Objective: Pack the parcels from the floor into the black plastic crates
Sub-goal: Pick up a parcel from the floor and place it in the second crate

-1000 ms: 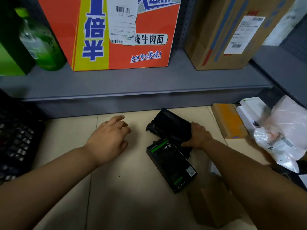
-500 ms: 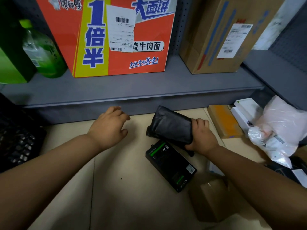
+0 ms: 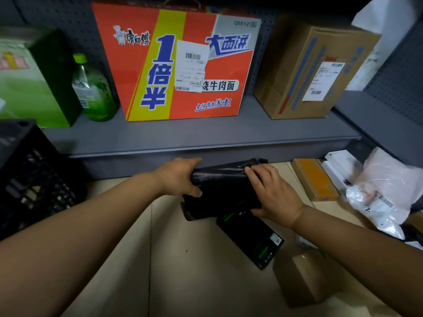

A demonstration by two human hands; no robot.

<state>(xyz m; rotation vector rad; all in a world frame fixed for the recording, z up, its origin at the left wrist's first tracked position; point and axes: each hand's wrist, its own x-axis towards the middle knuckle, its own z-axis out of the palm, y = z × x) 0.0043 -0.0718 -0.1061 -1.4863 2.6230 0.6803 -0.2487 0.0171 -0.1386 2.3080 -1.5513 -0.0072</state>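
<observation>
Your 2 hands grip the black parcel above the floor: left hand clasps its left end, right hand its right end. The crate sits at left, well apart.

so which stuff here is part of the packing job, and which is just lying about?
Job:
- black bag parcel, held by left hand and right hand
- black crate
- floor parcels: black-green box, small carton, white bag, orange mailer

Lying about, on the shelf:
- noodle carton
- green bottle
- brown carton
</observation>
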